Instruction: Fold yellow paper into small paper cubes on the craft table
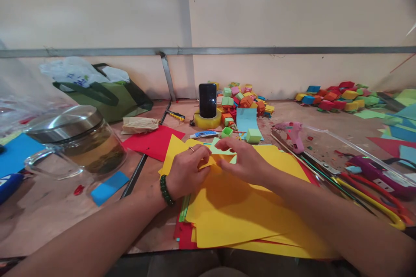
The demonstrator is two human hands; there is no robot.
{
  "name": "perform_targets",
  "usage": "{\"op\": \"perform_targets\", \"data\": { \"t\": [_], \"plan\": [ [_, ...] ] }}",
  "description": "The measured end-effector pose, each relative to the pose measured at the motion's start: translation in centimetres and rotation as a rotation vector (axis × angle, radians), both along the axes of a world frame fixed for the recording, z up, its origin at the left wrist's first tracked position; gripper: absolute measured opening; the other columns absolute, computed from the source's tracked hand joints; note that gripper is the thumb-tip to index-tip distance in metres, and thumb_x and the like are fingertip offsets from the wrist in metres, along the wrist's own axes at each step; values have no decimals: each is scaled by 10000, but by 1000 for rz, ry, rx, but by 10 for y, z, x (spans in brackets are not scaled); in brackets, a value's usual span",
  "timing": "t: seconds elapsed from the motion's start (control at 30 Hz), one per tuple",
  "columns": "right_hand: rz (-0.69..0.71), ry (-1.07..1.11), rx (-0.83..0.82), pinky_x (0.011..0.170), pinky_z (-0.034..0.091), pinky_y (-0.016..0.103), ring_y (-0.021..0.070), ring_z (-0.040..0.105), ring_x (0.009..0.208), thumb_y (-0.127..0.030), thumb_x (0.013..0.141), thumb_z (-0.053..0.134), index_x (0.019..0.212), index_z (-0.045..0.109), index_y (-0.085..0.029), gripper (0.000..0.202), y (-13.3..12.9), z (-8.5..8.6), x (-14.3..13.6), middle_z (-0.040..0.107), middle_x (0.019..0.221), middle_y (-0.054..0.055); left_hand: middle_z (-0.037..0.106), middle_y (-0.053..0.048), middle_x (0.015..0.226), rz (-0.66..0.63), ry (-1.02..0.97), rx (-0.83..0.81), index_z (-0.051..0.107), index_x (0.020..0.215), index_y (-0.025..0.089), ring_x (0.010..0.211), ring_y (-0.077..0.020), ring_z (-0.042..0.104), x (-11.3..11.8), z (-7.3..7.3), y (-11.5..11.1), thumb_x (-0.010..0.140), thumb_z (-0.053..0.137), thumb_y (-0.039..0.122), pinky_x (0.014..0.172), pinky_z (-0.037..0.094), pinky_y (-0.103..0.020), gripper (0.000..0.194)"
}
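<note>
My left hand (191, 169), with a ring and a dark green bead bracelet, is closed on a small piece of yellow paper (209, 162) above a stack of yellow sheets (240, 216). Close beside it on the right, my right hand (242, 160) has its thumb and fingers apart, curved around a gap with nothing clearly between them. A pale green paper piece (219, 145) lies just beyond the fingers. Behind the hands are an open green paper box (226, 132) and a closed light green cube (253, 135).
A glass teapot (97, 149) and a green bag (110, 99) stand left. At the back are a phone (207, 100) and piled paper cubes (247, 101). On the right lie a pink glue gun (292, 134), scissors (373, 199) and a purple tool (380, 175).
</note>
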State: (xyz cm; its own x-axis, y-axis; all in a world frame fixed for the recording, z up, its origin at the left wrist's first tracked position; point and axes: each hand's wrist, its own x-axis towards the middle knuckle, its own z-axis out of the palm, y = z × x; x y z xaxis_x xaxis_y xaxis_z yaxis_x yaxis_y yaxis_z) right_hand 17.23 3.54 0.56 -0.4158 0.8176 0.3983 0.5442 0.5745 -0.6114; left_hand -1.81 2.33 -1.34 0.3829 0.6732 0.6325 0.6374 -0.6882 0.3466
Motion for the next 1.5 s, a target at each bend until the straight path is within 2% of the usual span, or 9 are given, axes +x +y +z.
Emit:
{"op": "perform_targets", "data": {
  "t": [0.13, 0.2, 0.4, 0.6, 0.83, 1.0, 1.23, 1.4, 1.5],
  "plan": [
    [37, 17, -198, 616, 465, 263, 150, 608, 696, -262, 755, 616, 756, 650, -170, 98, 7, 2, 2, 680, 751, 30, 693, -18, 874, 4, -84, 3, 430, 688, 219, 787, -156, 651, -2, 0, 3, 637, 494, 56, 663, 500, -250, 182],
    [15, 80, -218, 568, 438, 244, 127, 573, 614, -241, 760, 593, 683, 642, -165, 119, 9, -1, 1, 658, 665, 12, 698, -31, 903, -11, -94, -17, 422, 685, 220, 828, -167, 659, -1, -1, 2, 626, 497, 53, 675, 509, -255, 192],
    [-38, 45, 46, 577, 424, 239, 129, 600, 612, -134, 709, 576, 649, 641, -180, 100, -1, -5, -4, 676, 654, 3, 717, -47, 988, -21, -38, -51, 410, 677, 217, 819, -169, 670, 1, -1, -2, 613, 492, 30, 664, 498, -260, 214],
    [-34, -85, 262, 597, 428, 221, 124, 615, 625, -113, 723, 583, 662, 640, -188, 113, -9, -13, -8, 686, 668, 7, 704, -21, 863, -71, 38, -52, 408, 671, 215, 725, -145, 633, 4, 1, -3, 625, 483, 32, 605, 453, -225, 203],
    [18, -69, 290, 582, 415, 205, 107, 592, 606, -107, 725, 561, 685, 619, -193, 112, -9, -15, -9, 671, 668, -7, 632, -23, 789, -86, 63, -72, 442, 704, 209, 721, -151, 597, 4, -1, -1, 654, 477, 57, 609, 439, -225, 163],
    [74, -100, 266, 628, 437, 248, 155, 612, 697, -175, 710, 590, 782, 612, -191, 78, -13, -7, -9, 687, 750, 23, 599, -15, 779, -80, 23, -82, 428, 719, 213, 700, -148, 573, 4, -5, 1, 647, 478, 62, 588, 433, -224, 174],
    [-15, -207, 320, 644, 428, 264, 172, 604, 727, -175, 695, 603, 788, 610, -194, 96, -14, -13, -12, 673, 753, 26, 602, -22, 802, -60, -3, -165, 416, 720, 216, 764, -162, 585, 6, -11, 2, 656, 487, 57, 666, 465, -252, 186],
    [-46, -254, 369, 648, 419, 250, 154, 597, 710, -121, 706, 566, 752, 623, -200, 108, -13, -16, -10, 682, 737, 15, 583, -16, 757, -44, 37, -180, 406, 713, 219, 694, -163, 566, 8, -6, -2, 702, 507, 119, 619, 457, -264, 142],
    [-76, -291, 429, 627, 413, 253, 161, 594, 702, -114, 707, 570, 755, 631, -196, 113, -11, -16, -8, 684, 727, 17, 609, -15, 789, -1, 57, -209, 465, 819, 215, 689, -173, 586, 10, -1, -5, 677, 547, 165, 629, 471, -287, 171]
  ]
}}
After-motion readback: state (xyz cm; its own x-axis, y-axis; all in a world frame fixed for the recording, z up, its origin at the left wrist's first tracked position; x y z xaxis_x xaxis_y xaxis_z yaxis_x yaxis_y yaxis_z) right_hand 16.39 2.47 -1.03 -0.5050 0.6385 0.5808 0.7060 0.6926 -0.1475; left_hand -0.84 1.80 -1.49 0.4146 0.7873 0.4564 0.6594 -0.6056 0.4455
